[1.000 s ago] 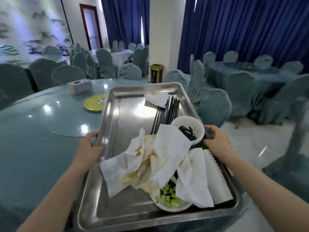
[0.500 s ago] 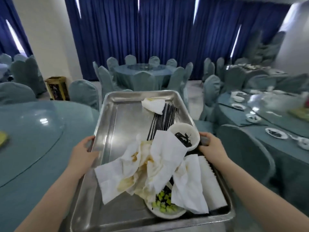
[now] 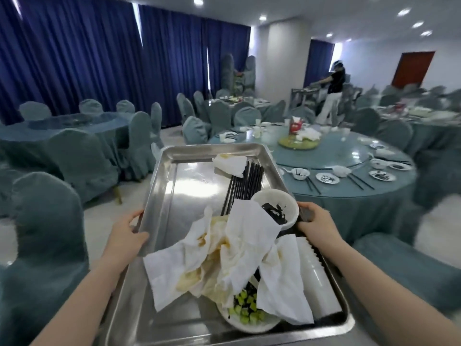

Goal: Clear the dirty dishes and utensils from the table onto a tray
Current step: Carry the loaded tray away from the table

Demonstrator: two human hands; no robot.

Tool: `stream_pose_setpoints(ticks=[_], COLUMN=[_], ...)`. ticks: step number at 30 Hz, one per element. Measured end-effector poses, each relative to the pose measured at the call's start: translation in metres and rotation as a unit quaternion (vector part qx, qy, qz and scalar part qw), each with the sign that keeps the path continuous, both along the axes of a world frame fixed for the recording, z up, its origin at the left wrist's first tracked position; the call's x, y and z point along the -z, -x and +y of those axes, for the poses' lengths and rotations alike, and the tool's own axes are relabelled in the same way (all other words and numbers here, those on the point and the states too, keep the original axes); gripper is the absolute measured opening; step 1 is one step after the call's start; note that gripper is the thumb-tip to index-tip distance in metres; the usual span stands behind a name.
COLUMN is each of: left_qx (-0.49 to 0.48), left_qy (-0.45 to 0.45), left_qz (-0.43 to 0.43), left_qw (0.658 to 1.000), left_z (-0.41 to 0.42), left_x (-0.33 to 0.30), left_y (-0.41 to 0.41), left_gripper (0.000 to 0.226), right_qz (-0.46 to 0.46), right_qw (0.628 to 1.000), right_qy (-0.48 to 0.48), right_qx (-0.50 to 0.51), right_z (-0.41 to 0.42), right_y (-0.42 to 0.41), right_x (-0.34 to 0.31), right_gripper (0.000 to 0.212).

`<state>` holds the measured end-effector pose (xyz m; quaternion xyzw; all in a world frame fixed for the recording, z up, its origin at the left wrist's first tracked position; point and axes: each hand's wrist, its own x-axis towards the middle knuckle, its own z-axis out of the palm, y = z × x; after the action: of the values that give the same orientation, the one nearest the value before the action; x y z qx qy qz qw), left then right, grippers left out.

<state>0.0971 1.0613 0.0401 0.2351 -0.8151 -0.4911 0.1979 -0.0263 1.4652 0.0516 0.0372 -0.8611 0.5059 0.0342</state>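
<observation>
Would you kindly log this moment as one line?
left hand: grips tray | right hand: grips tray | load: napkins, chopsticks, bowl

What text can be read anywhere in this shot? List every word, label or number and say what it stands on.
None can be read.
The red carton on the far round table may carry print, but it is too small and blurred to read.
The metal tray, the used napkins, the white bowl and the black chopsticks show no lettering.
</observation>
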Motion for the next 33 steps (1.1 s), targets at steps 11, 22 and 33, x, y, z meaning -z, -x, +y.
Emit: stream_pose_setpoints(ticks=[11, 22, 33], left_qx=[0.066, 0.109, 0.307], left_qy=[-0.016, -0.019, 0.004], left_qz=[0.003, 0.008, -0.025], left_qw=[0.998, 0.994, 0.951], left_z=[0.083, 0.136, 0.245], left_x=[0.005, 0.018, 0.011], left_y=[0.154, 0.28, 0.427], left_gripper=[0.062, 0.062, 0.066], right_qz=[-0.019, -0.022, -0.017], right_qw=[0.998, 0.992, 0.951], right_qy=[-0.011, -0.019, 0.019], right_qx=[0.063, 0.121, 0.307], right_z=[0.096, 0.148, 0.245], right_y=[0.103, 0.189, 0.175], right_x=[-0.003, 0.01, 0.031], right_gripper=[0.057, 0.058, 0.058])
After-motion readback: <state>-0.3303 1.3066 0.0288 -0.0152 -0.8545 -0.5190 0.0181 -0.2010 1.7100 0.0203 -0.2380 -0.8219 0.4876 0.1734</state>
